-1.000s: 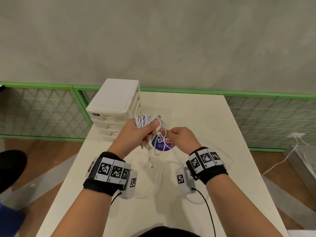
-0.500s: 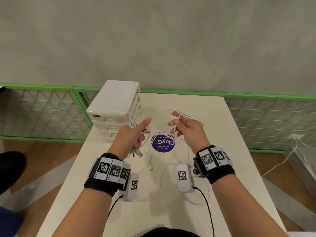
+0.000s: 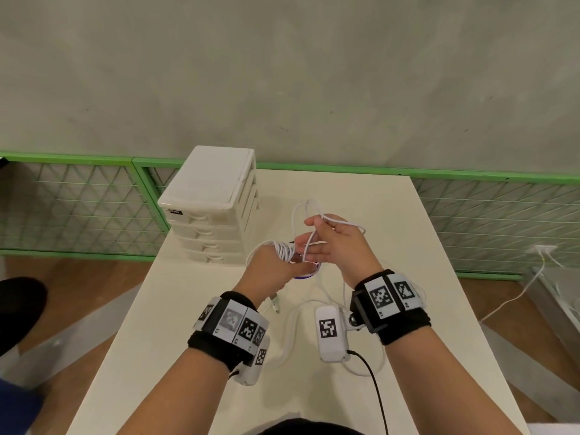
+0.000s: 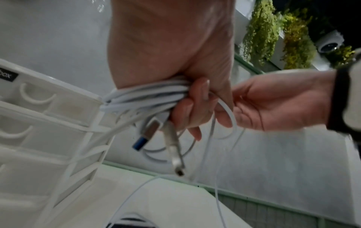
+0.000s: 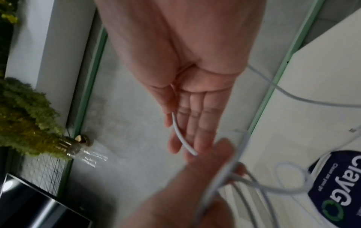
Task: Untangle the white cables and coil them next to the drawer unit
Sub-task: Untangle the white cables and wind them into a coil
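My left hand [image 3: 273,268] grips a bundle of coiled white cable [image 3: 284,250] just right of the white drawer unit [image 3: 210,202]. In the left wrist view the coil [image 4: 148,95] crosses my palm, and two plugs [image 4: 150,132] hang below my curled fingers [image 4: 195,98]. My right hand [image 3: 335,240] reaches up against the left one with its fingers held straight. A strand of the cable [image 5: 180,135] runs between its thumb and forefinger. A loop [image 3: 303,211] stands up above that hand. Slack cable [image 3: 293,328] lies on the table under my wrists.
The cream table [image 3: 392,246] stands against a grey wall, with green mesh fencing [image 3: 78,208] on both sides. A purple disc [image 5: 336,189] lies on the table under my hands. Another white lead [image 3: 514,296] runs over the floor on the right.
My hands were apart half a second ago with cable stretched between them. My right hand has come back to the left one, carrying a fresh loop to the bundle.
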